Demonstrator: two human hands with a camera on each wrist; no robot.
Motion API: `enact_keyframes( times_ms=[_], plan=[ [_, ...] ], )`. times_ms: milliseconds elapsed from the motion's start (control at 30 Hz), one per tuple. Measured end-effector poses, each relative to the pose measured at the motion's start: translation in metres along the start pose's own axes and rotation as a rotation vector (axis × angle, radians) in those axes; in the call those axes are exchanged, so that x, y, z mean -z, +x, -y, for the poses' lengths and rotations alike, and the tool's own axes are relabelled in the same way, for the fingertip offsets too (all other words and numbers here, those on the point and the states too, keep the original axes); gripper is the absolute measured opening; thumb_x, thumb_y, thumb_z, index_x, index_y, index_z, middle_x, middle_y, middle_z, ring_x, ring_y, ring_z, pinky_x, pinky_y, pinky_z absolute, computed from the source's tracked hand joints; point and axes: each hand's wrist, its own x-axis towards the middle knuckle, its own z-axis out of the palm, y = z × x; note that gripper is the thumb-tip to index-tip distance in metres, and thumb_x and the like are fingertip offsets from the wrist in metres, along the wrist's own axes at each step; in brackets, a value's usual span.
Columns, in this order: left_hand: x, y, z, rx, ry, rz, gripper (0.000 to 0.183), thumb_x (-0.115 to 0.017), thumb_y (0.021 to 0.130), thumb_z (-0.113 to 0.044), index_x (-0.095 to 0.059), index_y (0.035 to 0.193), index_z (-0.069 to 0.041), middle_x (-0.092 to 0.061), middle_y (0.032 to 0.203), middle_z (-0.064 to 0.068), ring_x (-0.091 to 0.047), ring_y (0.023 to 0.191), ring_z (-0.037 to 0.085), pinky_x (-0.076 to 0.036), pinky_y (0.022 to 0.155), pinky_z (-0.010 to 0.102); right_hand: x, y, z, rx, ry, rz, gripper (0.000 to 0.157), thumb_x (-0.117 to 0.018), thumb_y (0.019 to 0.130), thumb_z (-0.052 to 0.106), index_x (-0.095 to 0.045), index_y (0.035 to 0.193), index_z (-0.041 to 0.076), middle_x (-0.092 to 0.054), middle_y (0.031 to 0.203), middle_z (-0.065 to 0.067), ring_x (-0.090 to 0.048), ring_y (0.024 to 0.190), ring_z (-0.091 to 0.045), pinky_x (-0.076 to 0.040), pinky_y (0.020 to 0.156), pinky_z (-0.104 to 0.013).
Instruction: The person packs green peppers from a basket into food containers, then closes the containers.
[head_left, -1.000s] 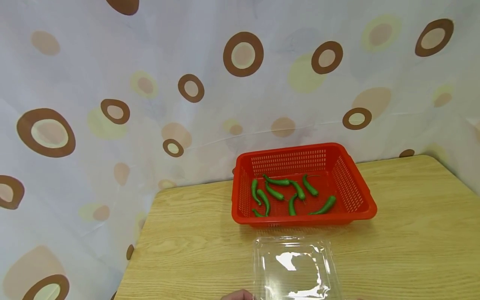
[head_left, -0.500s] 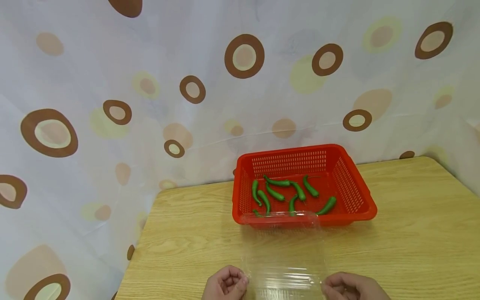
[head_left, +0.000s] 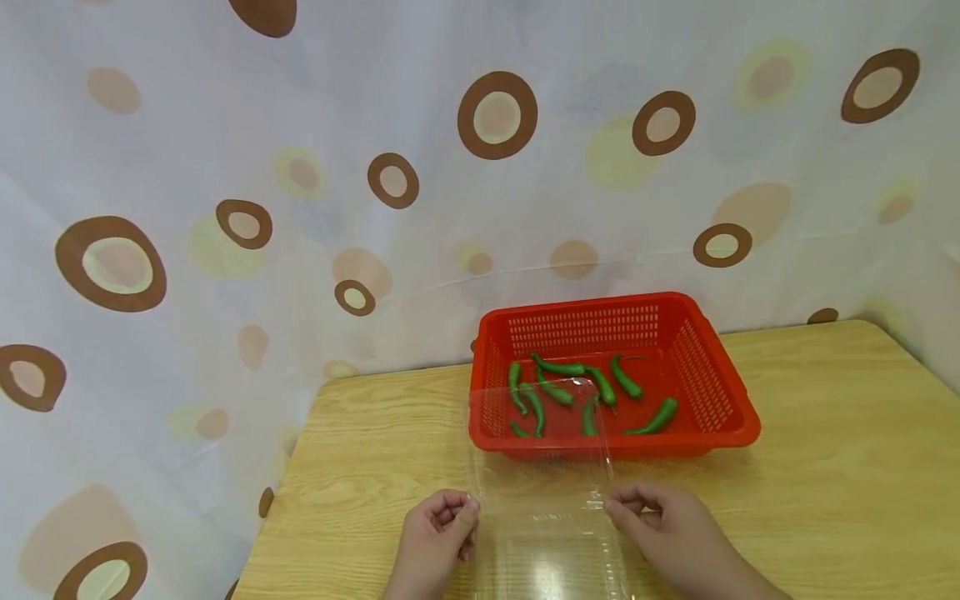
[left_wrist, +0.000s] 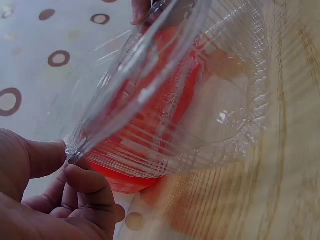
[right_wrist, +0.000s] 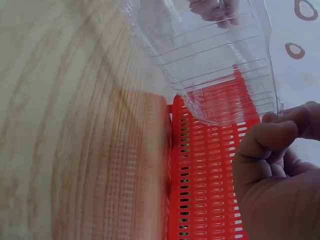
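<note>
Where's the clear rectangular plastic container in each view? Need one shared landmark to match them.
Head: clear rectangular plastic container at lower centre, between left hand and right hand.
Left wrist: upper middle, filling much of the picture, one corner pinched at left.
Right wrist: top, right of centre, edge pinched at right.
Shared landmark: red slotted plastic basket, partly seen through the container in all three.

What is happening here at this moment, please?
A person is handling a clear plastic container, with the left-hand grip and the right-hand grip pinching its opposite edges. Behind it, a red basket stands on the wooden table with several green peppers lying inside. In the head view, the container's far end overlaps the basket's front, so some peppers show through the clear plastic.
</note>
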Motion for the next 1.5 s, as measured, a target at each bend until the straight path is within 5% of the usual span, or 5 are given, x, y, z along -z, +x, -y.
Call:
enact_keyframes(
  times_ms=[200, 833, 1300, 1500],
  plan=[
    [0.001, 0.007, 0.005, -0.035, 0.02, -0.028, 0.03, -0.069, 0.101, -0.014, -0.066, 0.11, 0.014, -0.061, 0.076, -0.001, -0.056, 0.065, 0.008, -0.054, 0.059, 0.02, -0.005, 0.014, -0.005, -0.008, 0.035, 0.022, 0.023, -0.069, 0.101, 0.022, -0.071, 0.107, -0.001, -0.063, 0.073, -0.005, -0.048, 0.049, -0.005, -0.04, 0.043, -0.019],
    [-0.003, 0.019, 0.024, -0.016, 0.046, -0.088, 0.028, -0.074, 0.098, -0.013, -0.071, 0.11, 0.012, -0.064, 0.075, -0.001, -0.056, 0.062, 0.008, -0.051, 0.056, 0.019, -0.007, 0.026, -0.022, -0.057, 0.076, 0.076, 0.03, -0.065, 0.103, 0.021, -0.068, 0.115, -0.007, -0.06, 0.064, -0.006, -0.055, 0.052, -0.012, -0.049, 0.045, -0.026],
    [0.02, -0.005, 0.023, 0.179, 0.057, 0.141, 0.024, -0.069, 0.1, -0.019, -0.07, 0.102, 0.004, -0.065, 0.068, -0.002, -0.058, 0.057, 0.006, -0.052, 0.054, 0.019, -0.01, 0.029, -0.02, -0.062, 0.082, 0.049, 0.028, -0.067, 0.102, 0.018, -0.069, 0.113, -0.007, -0.06, 0.067, -0.006, -0.055, 0.052, -0.011, -0.048, 0.044, -0.023],
    [0.026, -0.011, 0.026, 0.168, -0.021, 0.216, 0.019, -0.069, 0.1, -0.015, -0.068, 0.099, 0.004, -0.066, 0.071, -0.002, -0.06, 0.059, 0.005, -0.054, 0.056, 0.017, -0.012, 0.028, -0.018, -0.057, 0.076, 0.046, 0.033, -0.066, 0.103, 0.019, -0.067, 0.119, -0.01, -0.061, 0.071, -0.007, -0.055, 0.052, -0.011, -0.045, 0.043, -0.022]
  ],
)
